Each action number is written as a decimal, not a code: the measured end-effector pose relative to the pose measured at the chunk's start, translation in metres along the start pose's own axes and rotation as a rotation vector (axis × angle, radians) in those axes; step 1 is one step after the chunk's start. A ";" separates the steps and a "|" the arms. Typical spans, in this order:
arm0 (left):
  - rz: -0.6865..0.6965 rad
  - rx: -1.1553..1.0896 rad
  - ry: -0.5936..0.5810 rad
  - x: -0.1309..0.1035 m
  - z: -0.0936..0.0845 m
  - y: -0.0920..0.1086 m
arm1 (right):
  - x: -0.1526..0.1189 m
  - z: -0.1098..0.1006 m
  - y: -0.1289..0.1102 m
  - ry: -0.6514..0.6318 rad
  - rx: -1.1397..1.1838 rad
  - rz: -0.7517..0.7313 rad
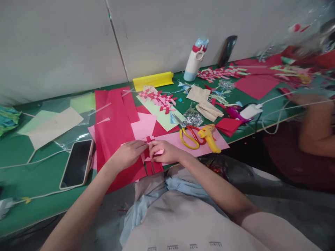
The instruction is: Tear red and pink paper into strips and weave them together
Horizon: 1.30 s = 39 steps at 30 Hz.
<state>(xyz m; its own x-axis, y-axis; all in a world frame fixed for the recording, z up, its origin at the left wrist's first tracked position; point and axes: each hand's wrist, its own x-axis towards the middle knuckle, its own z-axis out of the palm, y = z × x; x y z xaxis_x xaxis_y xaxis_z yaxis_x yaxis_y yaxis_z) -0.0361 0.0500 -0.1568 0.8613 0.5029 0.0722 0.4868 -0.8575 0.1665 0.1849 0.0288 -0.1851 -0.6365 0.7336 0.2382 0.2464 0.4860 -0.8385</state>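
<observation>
Both my hands meet at the table's front edge over a small weave of red and pink paper strips [149, 139]. My left hand [132, 153] is closed, its fingertips pinching the left side of the weave. From the right, my right hand [164, 151] pinches the strips, with a pink strip end sticking out between its fingers. Loose red strip ends [154, 168] hang toward me below the hands. Large red paper sheets [115, 129] lie under my left hand and forearm. A pink sheet [220, 139] is to the right, partly beneath my right hand.
Yellow-handled scissors [188, 141] and a yellow glue gun [210, 137] lie right of my hands. A phone [76, 164] is at left. Behind are woven paper pieces [159, 99], a bag of beads [193, 116] and a bottle [195, 62]. Another person's arm [316, 125] is at right.
</observation>
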 end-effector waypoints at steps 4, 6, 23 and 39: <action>-0.023 -0.070 -0.028 0.004 -0.004 -0.006 | 0.000 0.001 0.001 -0.002 -0.014 -0.005; -0.028 -0.092 -0.039 0.006 -0.005 -0.008 | 0.000 0.000 0.001 -0.002 -0.013 -0.004; -0.210 -0.107 -0.074 -0.005 0.002 0.028 | 0.000 0.000 0.000 0.007 0.006 0.003; -0.139 -0.109 -0.042 0.007 -0.009 0.005 | 0.000 -0.002 -0.004 -0.001 0.007 0.015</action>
<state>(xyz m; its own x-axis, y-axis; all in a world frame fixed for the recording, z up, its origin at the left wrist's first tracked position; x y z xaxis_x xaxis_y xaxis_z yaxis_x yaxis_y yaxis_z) -0.0293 0.0498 -0.1466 0.7934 0.6087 0.0007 0.5846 -0.7624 0.2776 0.1855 0.0275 -0.1814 -0.6335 0.7403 0.2249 0.2505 0.4713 -0.8457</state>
